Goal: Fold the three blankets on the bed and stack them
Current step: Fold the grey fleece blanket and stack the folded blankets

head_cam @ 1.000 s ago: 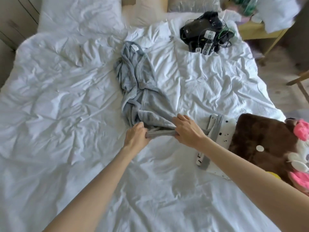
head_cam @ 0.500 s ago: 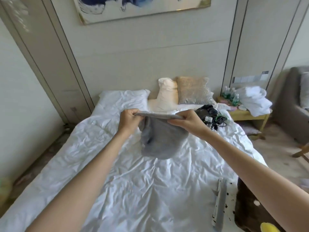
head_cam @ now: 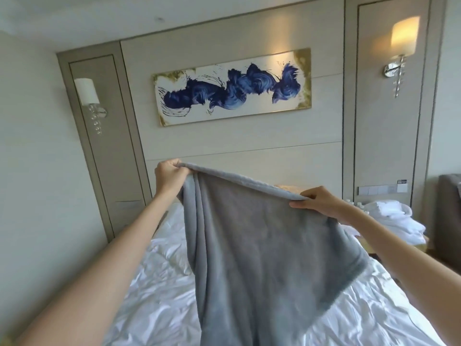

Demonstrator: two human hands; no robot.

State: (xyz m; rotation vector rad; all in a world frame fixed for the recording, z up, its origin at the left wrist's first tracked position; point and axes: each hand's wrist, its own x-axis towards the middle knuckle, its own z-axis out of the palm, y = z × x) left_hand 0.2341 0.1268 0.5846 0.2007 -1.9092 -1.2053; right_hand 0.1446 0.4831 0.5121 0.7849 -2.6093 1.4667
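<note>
- You are holding the grey blanket point(head_cam: 262, 245) up in the air over the bed point(head_cam: 154, 283).
- Your left hand point(head_cam: 169, 174) is pinching one end of its top edge and your right hand point(head_cam: 315, 202) the other, well apart.
- Your left hand is sitting higher, and the cloth is bunching below it.
- Levelling your hands and pulling the edge taut is probably worth doing before you bring the ends together.

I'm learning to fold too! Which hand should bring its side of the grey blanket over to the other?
Probably the left hand: it grips a corner of the grey blanket, held higher; the right hand pinches mid-edge.
</note>
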